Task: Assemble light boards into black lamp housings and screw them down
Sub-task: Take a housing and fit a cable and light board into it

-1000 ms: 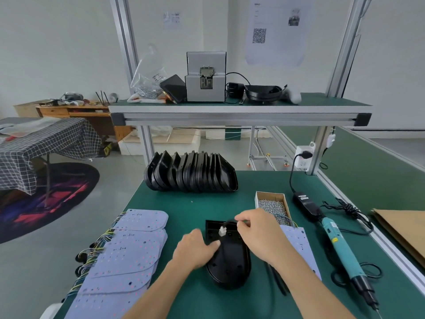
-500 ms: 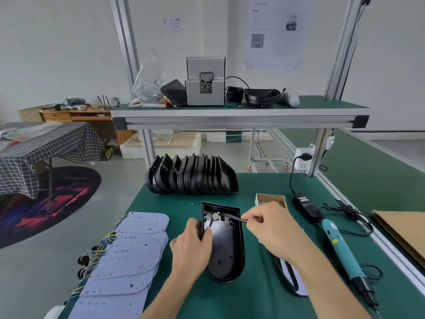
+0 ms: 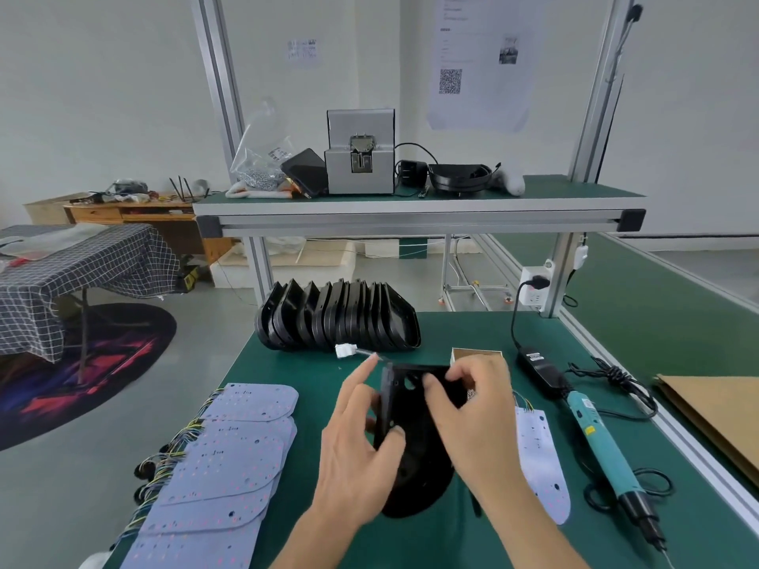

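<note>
Both hands grip one black lamp housing [image 3: 415,453] at lower centre: left hand [image 3: 361,457] closed on its near edge, right hand [image 3: 476,408] pinching its far rim. It lay flat on the table [image 3: 451,540] half a second ago; now it is tipped up, white connector [image 3: 344,350] poking out beyond it. Likely the lead is threaded through, so the light board [image 3: 542,457], right of the housing, seats next.

Bare mat [image 3: 295,365] ahead of my left hand [image 3: 353,457]; stacked boards [image 3: 230,453] block left, screwdriver [image 3: 603,441] and screw box [image 3: 476,355] crowd right
</note>
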Motion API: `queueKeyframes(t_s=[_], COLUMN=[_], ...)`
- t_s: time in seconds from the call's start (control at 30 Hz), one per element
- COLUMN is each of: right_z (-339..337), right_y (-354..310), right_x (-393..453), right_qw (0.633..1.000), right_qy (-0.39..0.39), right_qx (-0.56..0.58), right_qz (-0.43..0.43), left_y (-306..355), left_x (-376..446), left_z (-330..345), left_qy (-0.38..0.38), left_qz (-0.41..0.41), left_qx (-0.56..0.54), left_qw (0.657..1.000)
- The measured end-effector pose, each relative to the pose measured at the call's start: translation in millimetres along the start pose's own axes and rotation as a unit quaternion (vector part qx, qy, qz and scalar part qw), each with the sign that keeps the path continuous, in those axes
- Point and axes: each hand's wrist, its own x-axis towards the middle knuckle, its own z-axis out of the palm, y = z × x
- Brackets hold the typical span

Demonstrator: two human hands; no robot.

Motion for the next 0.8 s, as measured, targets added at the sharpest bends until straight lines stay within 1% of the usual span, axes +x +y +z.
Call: queueKeyframes(t_s=[0.03,0.07,0.1,0.17,0.2,0.27,0.33,0.37,0.4,0.43,0.47,0.53,0.57,0.6,0.67,0.7,0.77,0.8], right_z=[-3,-5,-7,-11,-13,-16,-16,-17,-19,-23,-28,-43,-50,-55,-60,-60,-56,-53], right_y=[3,6,10,13,14,12,11,9,9,8,9,10,10,10,9,9,11,13], right_x=[-2,-2,-2,2,4,8,12,17,22,28,36,53,62,73,92,101,118,126], right_qw=[0.999,0.997,0.988,0.946,0.931,0.923,0.907,0.89,0.872,0.856,0.847,0.853,0.866,0.887,0.926,0.935,0.938,0.938], right_qy=[0.005,-0.015,-0.056,-0.157,-0.186,-0.205,-0.215,-0.22,-0.226,-0.238,-0.248,-0.264,-0.272,-0.273,-0.271,-0.268,-0.246,-0.232], right_qx=[0.015,0.037,0.074,0.176,0.203,0.223,0.272,0.304,0.333,0.359,0.371,0.36,0.339,0.301,0.21,0.182,0.178,0.188], right_qz=[0.033,0.072,0.122,0.221,0.241,0.236,0.239,0.258,0.278,0.288,0.289,0.269,0.247,0.217,0.158,0.146,0.165,0.179], left_y=[-1,-2,-4,-5,-6,-5,-5,-9,-12,-18,-26,-47,-60,-70,-83,-85,-83,-79], left_x=[0,0,-1,1,1,2,4,8,14,22,30,42,45,47,46,46,46,46], left_z=[-2,-3,-4,-6,-7,-9,-11,-12,-14,-16,-18,-19,-18,-17,-14,-11,-3,0], left_qy=[-0.015,-0.031,-0.052,-0.101,-0.123,-0.148,-0.127,-0.101,-0.062,-0.021,0.018,0.058,0.067,0.074,0.085,0.085,0.07,0.048], left_qz=[0.016,0.033,0.048,0.066,0.066,0.067,0.067,0.042,0.005,-0.042,-0.099,-0.223,-0.273,-0.309,-0.347,-0.361,-0.383,-0.388], left_qx=[-0.017,-0.038,-0.06,-0.104,-0.129,-0.159,-0.186,-0.214,-0.226,-0.216,-0.185,-0.119,-0.099,-0.088,-0.073,-0.07,-0.069,-0.063], left_qw=[1.0,0.998,0.996,0.987,0.982,0.974,0.972,0.971,0.972,0.975,0.978,0.966,0.955,0.944,0.931,0.926,0.919,0.918])
